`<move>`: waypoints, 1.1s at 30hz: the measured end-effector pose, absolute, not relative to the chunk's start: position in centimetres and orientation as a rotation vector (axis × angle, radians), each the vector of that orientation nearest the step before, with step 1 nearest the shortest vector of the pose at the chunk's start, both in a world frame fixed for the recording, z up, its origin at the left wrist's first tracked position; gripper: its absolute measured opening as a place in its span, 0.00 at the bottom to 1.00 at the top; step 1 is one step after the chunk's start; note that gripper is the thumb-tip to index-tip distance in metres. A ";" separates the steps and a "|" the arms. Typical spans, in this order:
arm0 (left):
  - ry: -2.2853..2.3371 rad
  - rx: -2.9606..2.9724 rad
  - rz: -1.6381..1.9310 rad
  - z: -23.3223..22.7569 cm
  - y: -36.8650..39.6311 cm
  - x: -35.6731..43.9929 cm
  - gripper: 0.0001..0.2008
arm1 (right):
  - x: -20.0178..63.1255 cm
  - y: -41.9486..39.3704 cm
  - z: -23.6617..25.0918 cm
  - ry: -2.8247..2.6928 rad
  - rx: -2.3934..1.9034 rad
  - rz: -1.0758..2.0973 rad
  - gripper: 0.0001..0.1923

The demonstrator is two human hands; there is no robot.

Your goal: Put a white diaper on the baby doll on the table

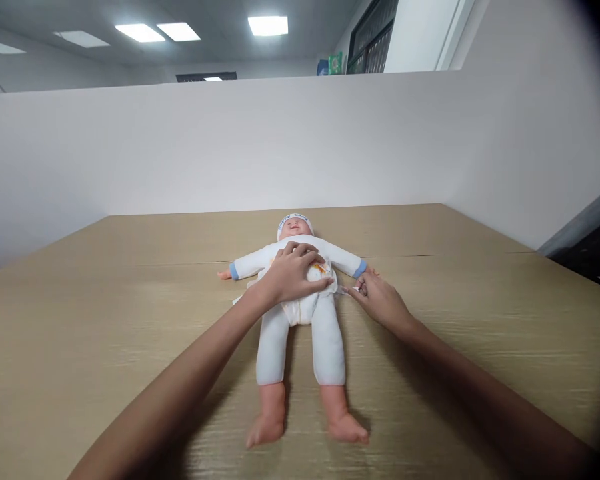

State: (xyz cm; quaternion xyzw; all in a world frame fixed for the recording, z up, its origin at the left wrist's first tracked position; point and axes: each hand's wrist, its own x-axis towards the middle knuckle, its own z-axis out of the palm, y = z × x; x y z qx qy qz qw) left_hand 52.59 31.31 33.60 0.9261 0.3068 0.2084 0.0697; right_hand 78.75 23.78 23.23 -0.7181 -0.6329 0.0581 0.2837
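Doll (300, 313) single on table (80, 333), left hand (293, 273) flat on its belly, right hand (380, 300) pinching diaper tab (344, 290)

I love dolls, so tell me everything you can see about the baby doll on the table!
The baby doll lies flat on its back on the wooden table, arms spread wide, legs pointing toward the camera. It wears a soft-looking white suit with blue cuffs, a white cap with blue trim, and a diaper. Its feet are bare. The left hand rests flat on its tummy; the right hand pinches the diaper's side tab.
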 end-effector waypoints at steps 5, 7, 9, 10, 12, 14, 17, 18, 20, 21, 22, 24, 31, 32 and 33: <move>0.977 2.759 0.632 33.2 31.1 52.6 0.29 | 80.2 23.8 24.8 -1.777 -1.842 0.355 0.26; 0.965 2.737 0.643 33.2 31.1 52.7 0.29 | 80.8 23.8 26.7 -1.770 -1.754 0.530 0.31; 0.951 2.714 0.667 33.2 31.1 52.8 0.29 | 80.9 24.3 29.2 -1.710 -1.666 0.725 0.34; 0.945 2.705 0.676 33.1 31.1 52.8 0.29 | 80.6 24.7 30.4 -1.688 -1.631 0.790 0.34; 0.943 2.695 0.675 33.1 31.2 52.8 0.29 | 79.3 25.9 32.5 -1.716 -1.584 0.826 0.34; 0.951 2.682 0.664 33.1 31.2 52.8 0.29 | 77.3 27.4 33.8 -1.797 -1.561 0.813 0.32; 0.961 2.613 0.666 33.2 31.3 52.8 0.29 | 74.2 28.8 34.1 -1.819 -1.541 0.826 0.28; 0.956 2.580 0.665 33.3 31.3 52.7 0.30 | 73.4 28.8 33.8 -1.792 -1.535 0.827 0.27; 0.935 2.500 0.651 33.6 31.3 52.5 0.34 | 72.3 28.1 33.0 -1.725 -1.512 0.760 0.23; 0.920 2.455 0.645 33.8 31.4 52.3 0.38 | 71.9 27.4 32.5 -1.703 -1.488 0.677 0.21; 0.893 2.407 0.644 34.0 31.5 51.9 0.42 | 71.8 26.5 32.0 -1.696 -1.448 0.572 0.19; 0.791 2.302 0.661 34.3 31.7 51.0 0.48 | 71.8 24.6 31.0 -1.720 -1.319 0.397 0.16; 0.731 2.033 0.970 31.5 31.9 45.0 0.19 | 72.4 21.0 28.5 -1.958 -1.146 0.320 0.26; 0.787 2.058 0.998 30.7 31.9 43.9 0.18 | 72.2 21.0 28.7 -1.957 -1.158 0.268 0.26; 0.857 2.103 1.009 29.9 31.9 42.8 0.18 | 71.8 21.0 29.0 -1.949 -1.170 0.211 0.25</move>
